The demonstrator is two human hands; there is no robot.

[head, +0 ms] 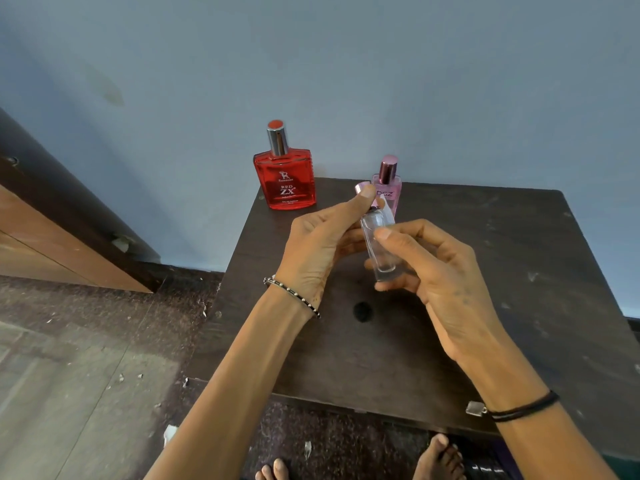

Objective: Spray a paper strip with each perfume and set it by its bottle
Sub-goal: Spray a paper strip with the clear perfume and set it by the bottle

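Note:
I hold a small clear perfume bottle (380, 249) upright above the dark wooden table (519, 258). My left hand (318, 247) wraps around its upper part, thumb on the pink cap (363, 187). My right hand (433, 268) grips the lower body between thumb and fingers. A white paper strip (388, 210) shows just behind the bottle's neck; which hand holds it is hidden. A red square perfume bottle (284, 183) with a silver collar stands at the table's far left corner. A slim pink perfume bottle (390, 188) stands to its right, behind my hands.
A round dark hole (362, 310) marks the table top below my hands. The blue wall (381, 71) rises right behind the table. A wooden furniture piece (52, 244) stands to the left. My bare feet (440, 459) are on the littered floor at the table's near edge.

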